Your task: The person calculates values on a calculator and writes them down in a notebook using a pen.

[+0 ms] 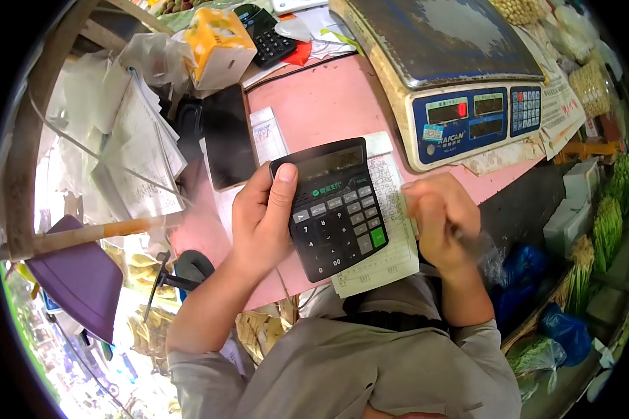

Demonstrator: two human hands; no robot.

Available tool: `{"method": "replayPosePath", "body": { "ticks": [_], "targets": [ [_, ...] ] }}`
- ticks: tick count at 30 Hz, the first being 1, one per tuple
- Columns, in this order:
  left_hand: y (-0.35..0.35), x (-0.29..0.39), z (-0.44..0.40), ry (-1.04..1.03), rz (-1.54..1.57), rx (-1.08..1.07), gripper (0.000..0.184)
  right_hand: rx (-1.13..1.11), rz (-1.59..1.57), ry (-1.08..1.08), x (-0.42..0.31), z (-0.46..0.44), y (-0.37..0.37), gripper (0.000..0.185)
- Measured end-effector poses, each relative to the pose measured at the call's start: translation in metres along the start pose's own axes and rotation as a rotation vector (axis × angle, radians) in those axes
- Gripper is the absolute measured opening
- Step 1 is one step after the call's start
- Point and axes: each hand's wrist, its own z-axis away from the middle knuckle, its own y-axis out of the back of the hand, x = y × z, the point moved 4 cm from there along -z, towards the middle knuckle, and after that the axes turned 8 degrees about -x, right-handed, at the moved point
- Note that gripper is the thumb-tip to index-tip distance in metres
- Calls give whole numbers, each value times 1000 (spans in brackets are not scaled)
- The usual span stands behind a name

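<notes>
My left hand (264, 216) grips the left edge of a black calculator (332, 227), its thumb on the front beside the display. The calculator is tilted, with a green key at its lower right. Under and beside it lies a paper form (398, 244) with handwriting and a printed grid. To the right of the calculator is my right hand (440, 216), raised over the form's right edge with its fingers curled. Motion blurs its fingertips, and whether they hold anything cannot be made out.
A weighing scale (461, 129) stands at the back right of the pink table (321, 105). A dark tablet (228, 140), a yellow tissue box (219, 47) and a second calculator (265, 35) are at the back left. Green vegetables (608, 230) and blue bags (566, 335) are on the right.
</notes>
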Motion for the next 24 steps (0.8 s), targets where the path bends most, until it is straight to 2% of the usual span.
{"method": "replayPosePath", "body": {
  "ticks": [1,2,5,8,14,16,17,19,24],
  "targets": [
    [0,-1,0,3,0,-8,42,-25,166,118,-5,-4,-1,11],
    [0,-2,0,6,-1,-19,42,-30,320,239,-10,-7,-3,21],
    [-2,-2,-1,7,7,11,42,-241,494,84,1,-7,-22,31],
    [0,-5,-2,-3,12,7,43,-167,373,130,-1,-5,-17,30],
    [-4,0,-2,-16,-32,22,43,-82,276,197,3,5,-9,10],
    [-5,4,-2,-19,-31,36,44,-133,261,249,3,7,-8,29],
    [-5,4,-2,-22,-43,27,45,-132,261,251,2,7,-8,29],
    [-4,5,-1,-27,-59,20,46,-122,301,272,0,6,-9,42],
    [-2,8,1,17,-125,-13,49,-132,332,277,2,9,-16,43]
  ]
}}
